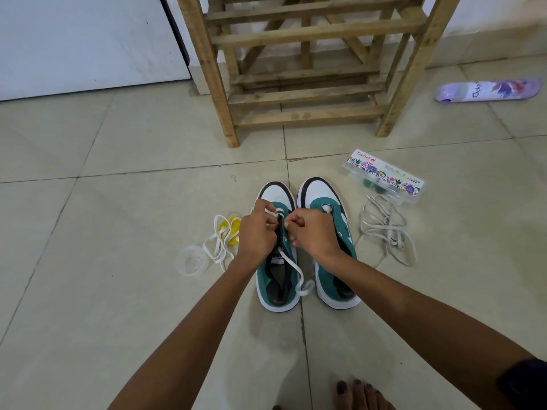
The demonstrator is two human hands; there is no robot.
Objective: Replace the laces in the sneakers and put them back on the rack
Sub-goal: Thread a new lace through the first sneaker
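Observation:
Two green and white sneakers stand side by side on the tiled floor, toes pointing away from me. My left hand (257, 232) and my right hand (310, 232) both pinch a white lace (297, 272) at the upper eyelets of the left sneaker (276, 288). One free end of that lace trails over the sneaker's right side. The right sneaker (328, 199) has no lace in its eyelets. A tangle of greyish laces (384, 229) lies on the floor to the right of it. The wooden rack (307, 69) stands beyond the sneakers.
A clear lid (192, 260), a yellow packet (231, 230) and a loop of white lace (216, 244) lie left of the sneakers. A clear paint box (384, 176) sits at the right. A purple spray can (488, 90) lies far right. My toes (358, 395) show at the bottom.

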